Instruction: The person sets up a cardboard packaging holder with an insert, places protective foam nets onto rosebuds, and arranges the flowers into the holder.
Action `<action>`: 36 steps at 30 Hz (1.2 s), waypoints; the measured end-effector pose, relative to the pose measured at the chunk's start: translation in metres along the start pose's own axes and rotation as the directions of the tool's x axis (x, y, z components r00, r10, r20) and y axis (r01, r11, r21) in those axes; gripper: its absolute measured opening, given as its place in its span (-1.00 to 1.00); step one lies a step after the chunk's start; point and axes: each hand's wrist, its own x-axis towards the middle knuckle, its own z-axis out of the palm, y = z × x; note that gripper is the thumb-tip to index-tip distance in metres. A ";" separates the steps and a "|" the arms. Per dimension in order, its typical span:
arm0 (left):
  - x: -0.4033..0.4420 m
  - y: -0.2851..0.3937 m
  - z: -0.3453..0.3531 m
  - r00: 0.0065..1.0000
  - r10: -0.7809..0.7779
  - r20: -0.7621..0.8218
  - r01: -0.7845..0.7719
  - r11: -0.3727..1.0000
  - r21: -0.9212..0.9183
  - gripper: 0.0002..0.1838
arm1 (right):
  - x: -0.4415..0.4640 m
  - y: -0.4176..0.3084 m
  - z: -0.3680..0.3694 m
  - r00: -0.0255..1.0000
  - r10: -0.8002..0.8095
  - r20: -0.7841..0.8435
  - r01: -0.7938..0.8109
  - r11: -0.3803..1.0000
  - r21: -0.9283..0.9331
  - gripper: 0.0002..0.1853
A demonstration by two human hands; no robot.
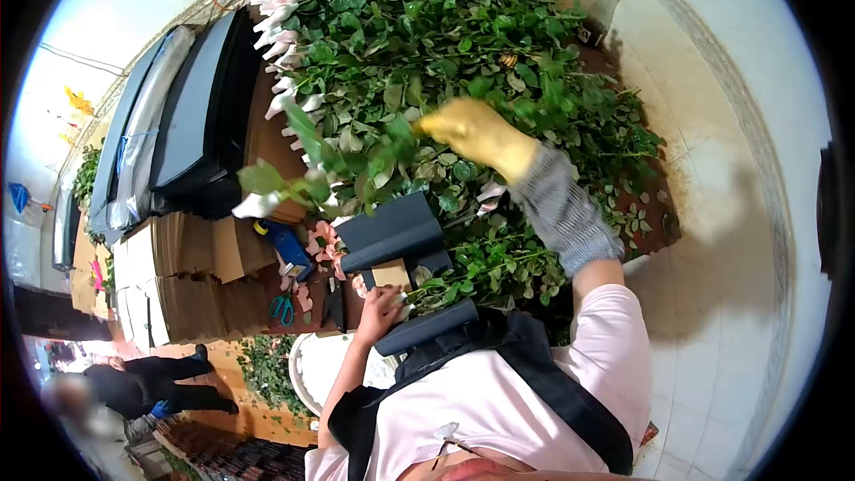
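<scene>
My right hand [476, 134], in a yellow glove with a grey knitted cuff, is closed around a leafy rose stem [307, 180], blurred by motion. The stem reaches down to the left and ends in a pale, wrapped-looking bud [256, 205]. Lower down, my bare left hand [380, 310] curls at the edge of a small brown cardboard piece [390, 274], beside green stems. What its fingers hold is hidden. Dark grey sheets [392, 230] lie just above it, and a dark rolled sheet [427, 325] is close on its right.
A large heap of leafy rose stems [427, 44] covers the table, pale heads at its left edge. Cardboard stacks [191, 289], a blue box [287, 248], teal scissors [281, 308] and pink petals [326, 245] lie left. A white tub [307, 374] stands below. Another person [147, 387] is lower left.
</scene>
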 end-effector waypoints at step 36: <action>0.011 0.011 -0.011 0.999 0.010 0.050 -0.032 0.884 0.467 -0.34 | -0.003 0.158 0.011 0.722 0.665 -0.188 -0.647 0.554 -0.523 -0.58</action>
